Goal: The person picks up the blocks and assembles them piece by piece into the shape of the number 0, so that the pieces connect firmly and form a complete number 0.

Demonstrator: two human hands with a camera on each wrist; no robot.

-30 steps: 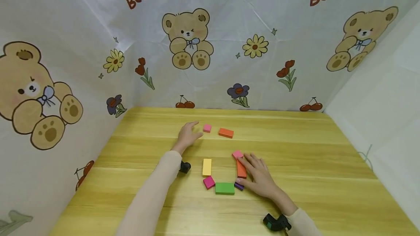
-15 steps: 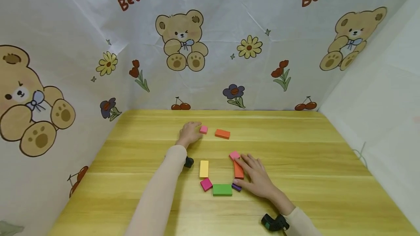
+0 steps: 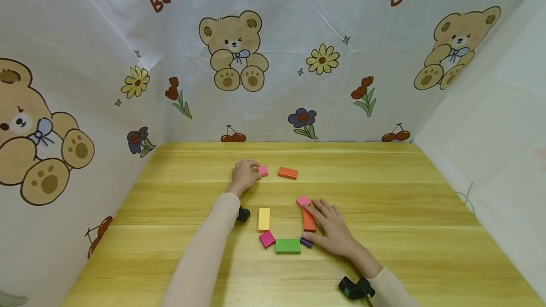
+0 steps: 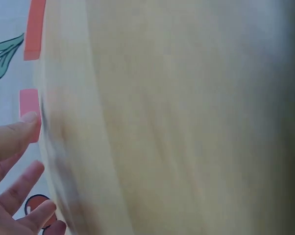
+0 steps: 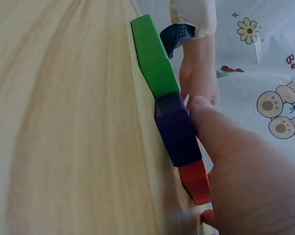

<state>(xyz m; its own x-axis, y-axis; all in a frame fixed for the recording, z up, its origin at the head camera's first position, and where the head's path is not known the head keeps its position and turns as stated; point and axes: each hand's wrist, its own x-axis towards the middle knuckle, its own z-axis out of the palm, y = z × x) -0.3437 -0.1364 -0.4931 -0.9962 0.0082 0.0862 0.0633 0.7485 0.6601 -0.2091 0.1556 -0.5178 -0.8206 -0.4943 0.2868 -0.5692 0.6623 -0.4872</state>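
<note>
At the back of the table, my left hand (image 3: 244, 176) pinches a small pink block (image 3: 263, 170) between thumb and fingers. The left wrist view shows the thumb against this pink block (image 4: 27, 100). My right hand (image 3: 334, 231) rests with relaxed fingers along the right side of a block arrangement. Its thumb is at a purple block (image 3: 306, 242), and the index finger lies over an orange block (image 3: 309, 221) near another pink block (image 3: 303, 201). A green block (image 3: 287, 246), a magenta block (image 3: 267, 239) and a yellow block (image 3: 264, 219) continue the arrangement leftward.
A second orange block (image 3: 287, 173) lies just right of the pinched pink one. Behind the wooden table (image 3: 384, 193) hangs a white cloth (image 3: 281, 37) printed with bears and flowers. Black wrist cameras sit on both wrists.
My left hand has come right to the back pink block, and its fingers have closed about it. The right hand stays at the orange and purple blocks. The head view has shifted slightly.
</note>
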